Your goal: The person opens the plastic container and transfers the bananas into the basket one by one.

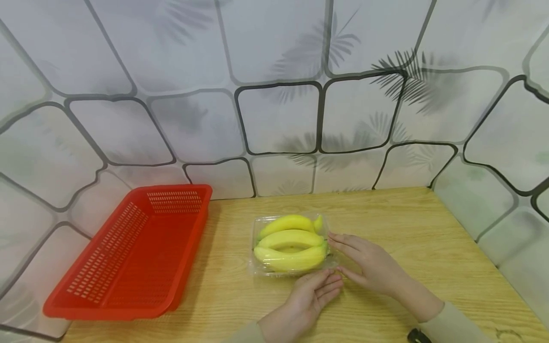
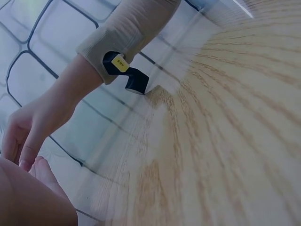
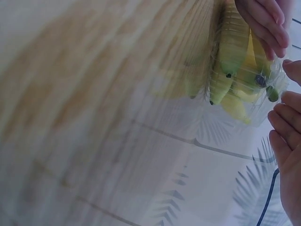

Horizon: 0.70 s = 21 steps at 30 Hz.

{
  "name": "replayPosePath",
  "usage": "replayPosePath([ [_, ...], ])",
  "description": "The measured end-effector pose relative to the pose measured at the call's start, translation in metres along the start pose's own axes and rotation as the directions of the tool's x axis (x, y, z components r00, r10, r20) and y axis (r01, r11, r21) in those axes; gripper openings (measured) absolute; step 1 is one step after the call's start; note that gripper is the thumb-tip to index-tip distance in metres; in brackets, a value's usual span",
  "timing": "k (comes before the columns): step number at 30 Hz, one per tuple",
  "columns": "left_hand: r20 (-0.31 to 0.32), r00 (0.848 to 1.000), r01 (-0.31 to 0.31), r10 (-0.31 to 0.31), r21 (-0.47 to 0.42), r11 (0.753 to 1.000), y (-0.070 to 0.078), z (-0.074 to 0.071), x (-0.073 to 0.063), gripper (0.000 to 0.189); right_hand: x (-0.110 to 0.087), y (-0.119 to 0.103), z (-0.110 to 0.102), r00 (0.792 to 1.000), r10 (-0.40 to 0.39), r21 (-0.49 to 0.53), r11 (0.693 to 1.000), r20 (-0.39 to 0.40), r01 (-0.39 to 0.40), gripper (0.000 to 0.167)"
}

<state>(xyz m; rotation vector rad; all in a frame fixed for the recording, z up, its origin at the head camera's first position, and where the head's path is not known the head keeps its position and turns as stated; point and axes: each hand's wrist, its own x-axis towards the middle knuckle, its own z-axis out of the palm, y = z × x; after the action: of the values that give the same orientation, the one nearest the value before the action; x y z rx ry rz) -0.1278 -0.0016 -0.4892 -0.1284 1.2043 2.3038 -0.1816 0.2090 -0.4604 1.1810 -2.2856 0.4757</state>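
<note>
A clear plastic box (image 1: 274, 273) with several yellow bananas (image 1: 291, 239) inside sits on the wooden table. The right hand (image 1: 371, 264) is at the box's right side, fingers extended along that edge and thumb by the near corner. Palm turned up, the left hand (image 1: 306, 300) lies at the front edge near the same corner, fingers loosely extended. In the right wrist view, green-tipped banana ends (image 3: 233, 52) show through the plastic beside the left hand (image 3: 267, 23) and right fingers (image 3: 287, 125). The left wrist view has the right hand (image 2: 35, 127) above the left hand (image 2: 33, 197); the box is out of sight there.
A red plastic basket (image 1: 180, 281) with slotted sides stands on the left of the wooden table (image 1: 386, 209). Patterned wall covering (image 1: 279, 119) rises behind the table and along both sides. A black device (image 2: 136, 81) is strapped at the right sleeve cuff.
</note>
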Motion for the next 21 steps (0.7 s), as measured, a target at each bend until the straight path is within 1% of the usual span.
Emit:
replayPosePath([
  [5, -0.003, 1.0, 0.005, -0.005, 0.014, 1.0, 0.0008, 0.0008, -0.0001, 0.037, 0.0008, 0.0003, -0.0005, 1.0, -0.015, 0.008, 1.0, -0.002, 0.015, 0.048],
  [8, -0.005, 1.0, 0.008, -0.008, 0.009, 1.0, 0.0013, 0.0017, 0.0, 0.035, 0.0026, -0.0003, -0.0015, 0.999, -0.033, 0.034, 0.999, 0.018, 0.032, 0.046],
  [12, -0.01, 1.0, 0.008, -0.008, 0.0, 1.0, 0.0012, 0.0029, 0.0008, 0.033, 0.0047, -0.0015, -0.0022, 0.997, -0.068, 0.056, 0.996, 0.031, 0.066, 0.045],
  [16, -0.009, 1.0, 0.019, -0.019, -0.008, 1.0, 0.0017, 0.0032, 0.0008, 0.036, 0.0058, -0.0015, -0.0018, 0.995, -0.105, 0.053, 0.993, 0.0, 0.105, 0.046],
  [21, -0.007, 1.0, 0.025, -0.025, -0.014, 1.0, 0.0021, 0.0037, 0.0009, 0.039, 0.005, -0.0013, -0.0012, 0.995, -0.095, 0.066, 0.993, 0.018, 0.093, 0.05],
])
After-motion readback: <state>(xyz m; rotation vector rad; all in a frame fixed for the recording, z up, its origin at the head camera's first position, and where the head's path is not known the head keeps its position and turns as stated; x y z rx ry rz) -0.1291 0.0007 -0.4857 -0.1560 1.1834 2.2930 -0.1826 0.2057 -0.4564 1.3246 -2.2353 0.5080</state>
